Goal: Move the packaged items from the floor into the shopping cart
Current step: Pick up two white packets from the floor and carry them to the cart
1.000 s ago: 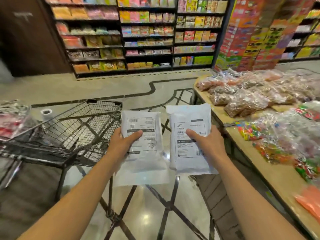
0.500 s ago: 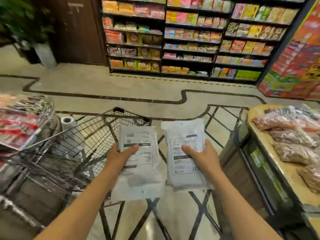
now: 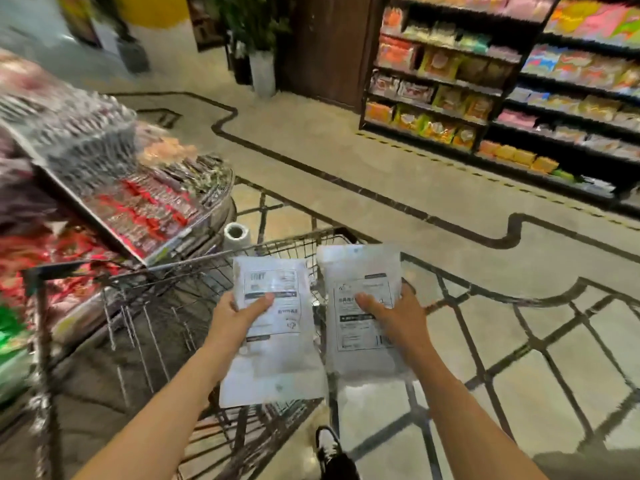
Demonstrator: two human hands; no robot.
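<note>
A white package is grasped by the left hand, another package by the right hand, both held flat above the shopping cart, ready for dropping in.

Two flat white packages with printed labels were held upright, side by side. The left package was over the cart's near right corner; the right package was just beside it, over the rim. The wire cart stood on the floor and looked empty.
</note>
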